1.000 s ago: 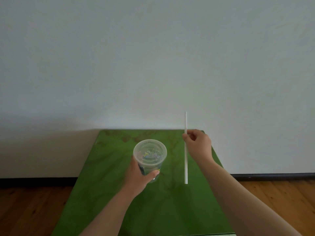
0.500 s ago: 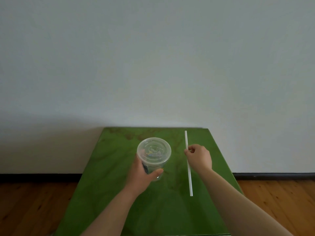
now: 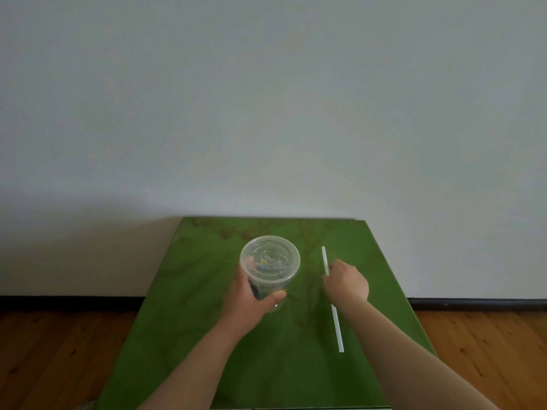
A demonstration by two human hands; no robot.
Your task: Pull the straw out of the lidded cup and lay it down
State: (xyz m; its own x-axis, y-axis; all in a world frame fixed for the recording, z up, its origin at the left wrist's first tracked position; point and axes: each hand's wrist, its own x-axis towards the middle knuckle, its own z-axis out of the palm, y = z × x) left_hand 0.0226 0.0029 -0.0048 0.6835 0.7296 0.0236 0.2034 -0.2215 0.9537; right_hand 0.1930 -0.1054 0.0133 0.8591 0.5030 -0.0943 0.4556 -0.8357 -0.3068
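A clear plastic cup with a clear lid (image 3: pixel 270 261) stands upright on the green table (image 3: pixel 207 291), and my left hand (image 3: pixel 248 303) is wrapped around its lower wall. A long white straw (image 3: pixel 337 328) is out of the cup and stretches low along the tabletop to the right of it, running away from me. My right hand (image 3: pixel 346 281) is closed on the straw about a third of the way from its far end, fingers pinching it. The stretch of straw under that hand is hidden.
The green table ends against a pale wall (image 3: pixel 266 113). Wooden floor (image 3: pixel 59 350) lies on both sides of the table, with a dark skirting strip along the wall's foot. The table's right edge (image 3: pixel 396 288) runs close beside my right hand.
My right hand has lowered the straw from upright in the air to low and nearly flat along the table. My left hand has kept hold of the cup.
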